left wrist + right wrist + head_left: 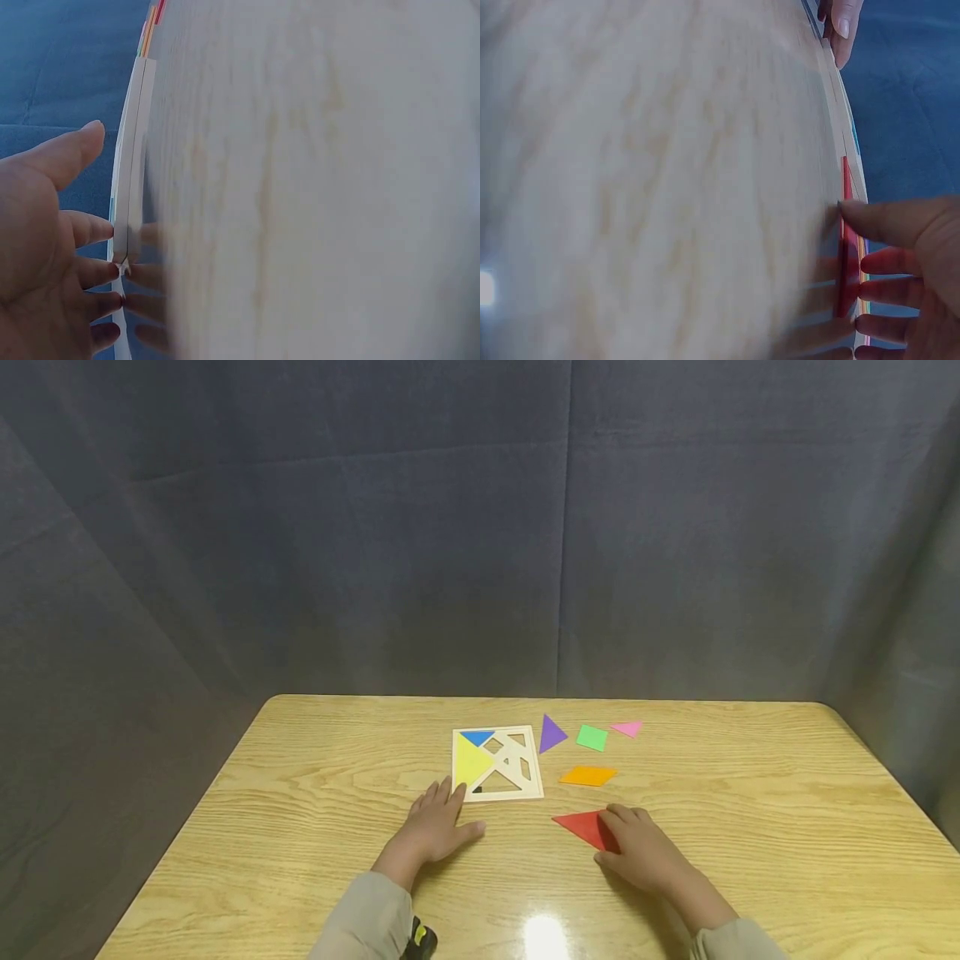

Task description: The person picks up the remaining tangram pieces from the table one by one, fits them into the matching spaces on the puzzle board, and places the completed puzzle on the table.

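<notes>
My right hand (645,852) pinches a flat red triangle (585,828) at its right end, thumb at the near edge and fingers over the top. In the right wrist view, the red triangle (847,262) appears edge-on, close over the tabletop. At the near left corner of a pale tangram board (510,796), my left hand (431,827) rests with fingers spread, the fingertips right at the rim. The board holds a yellow triangle (471,762) and a blue triangle (477,737) in its left part. Several of its cut-outs show bare.
Right of the board lie a purple triangle (552,734), a green square (592,737), a pink triangle (628,728) and an orange parallelogram (588,776). A black object (422,939) sits beside the left sleeve. Dark cloth (450,568) hangs behind the wooden table (300,827).
</notes>
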The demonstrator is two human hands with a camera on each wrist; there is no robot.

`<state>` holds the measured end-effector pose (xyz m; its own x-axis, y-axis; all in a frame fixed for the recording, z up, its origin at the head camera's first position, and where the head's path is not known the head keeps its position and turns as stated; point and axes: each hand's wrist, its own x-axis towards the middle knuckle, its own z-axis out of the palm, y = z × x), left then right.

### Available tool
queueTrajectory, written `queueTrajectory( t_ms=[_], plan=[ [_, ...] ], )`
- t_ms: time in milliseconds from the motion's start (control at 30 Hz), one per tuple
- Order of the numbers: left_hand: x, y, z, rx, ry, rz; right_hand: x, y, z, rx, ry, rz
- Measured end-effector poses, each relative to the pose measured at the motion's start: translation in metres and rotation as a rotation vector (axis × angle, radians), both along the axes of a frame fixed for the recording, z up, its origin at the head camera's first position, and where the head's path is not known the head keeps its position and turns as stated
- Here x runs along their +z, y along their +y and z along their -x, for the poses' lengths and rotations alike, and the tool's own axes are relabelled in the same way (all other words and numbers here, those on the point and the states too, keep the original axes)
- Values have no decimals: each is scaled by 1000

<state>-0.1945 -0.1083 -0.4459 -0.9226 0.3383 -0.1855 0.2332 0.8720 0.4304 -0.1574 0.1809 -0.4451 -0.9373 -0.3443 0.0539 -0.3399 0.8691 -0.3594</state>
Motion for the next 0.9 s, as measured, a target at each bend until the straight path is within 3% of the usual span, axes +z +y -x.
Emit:
queueTrajectory(
  t_ms=[500,900],
  plan=[
    [-1,5,6,13,-6,-61,5,-3,10,-40,22,-16],
    [-3,4,11,-13,39,-42,2,-2,18,-31,32,9]
  ],
)
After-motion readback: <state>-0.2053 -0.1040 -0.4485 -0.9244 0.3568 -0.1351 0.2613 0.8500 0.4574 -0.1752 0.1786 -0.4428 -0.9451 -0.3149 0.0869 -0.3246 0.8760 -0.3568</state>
